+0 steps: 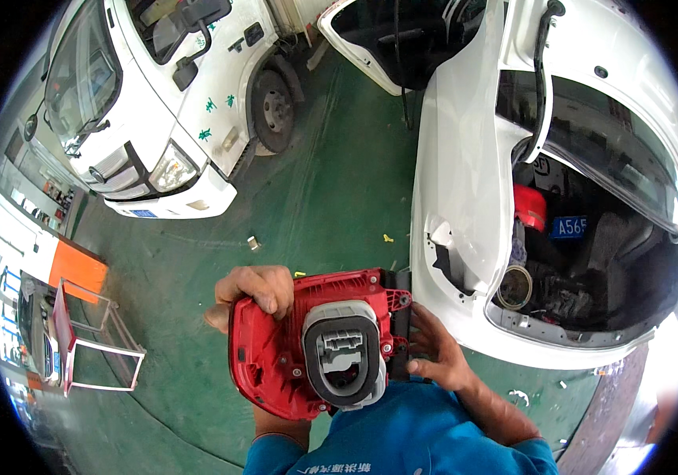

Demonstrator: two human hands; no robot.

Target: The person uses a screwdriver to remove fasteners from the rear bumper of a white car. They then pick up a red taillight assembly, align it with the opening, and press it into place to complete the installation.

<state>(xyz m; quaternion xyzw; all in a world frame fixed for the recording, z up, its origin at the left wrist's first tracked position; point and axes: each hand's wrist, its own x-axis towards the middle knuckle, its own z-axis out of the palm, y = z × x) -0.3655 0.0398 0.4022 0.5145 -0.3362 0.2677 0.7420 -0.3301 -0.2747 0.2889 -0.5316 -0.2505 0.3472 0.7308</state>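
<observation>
A red car tail light [272, 360] is held up in front of my chest with its back side facing up. On it sits a grey bulb housing with a black oval gasket [311, 356]; screws and tabs show along the red shell. My left hand [253, 294] is closed over its upper left edge, fingers curled on top. At the opposite side my right hand [440, 348] grips the dark right edge between thumb and fingers, partly hidden behind it. To the right stands a white car [458, 182] with its trunk raised and a bare lamp opening [448, 265] at its rear corner.
Inside the trunk are a red container [530, 207], a blue plate [568, 227] and a round can [515, 286]. A white truck [149, 150] stands at the far left. A metal frame stand [106, 362] is at left. Small scraps [519, 397] lie on the green floor [315, 182].
</observation>
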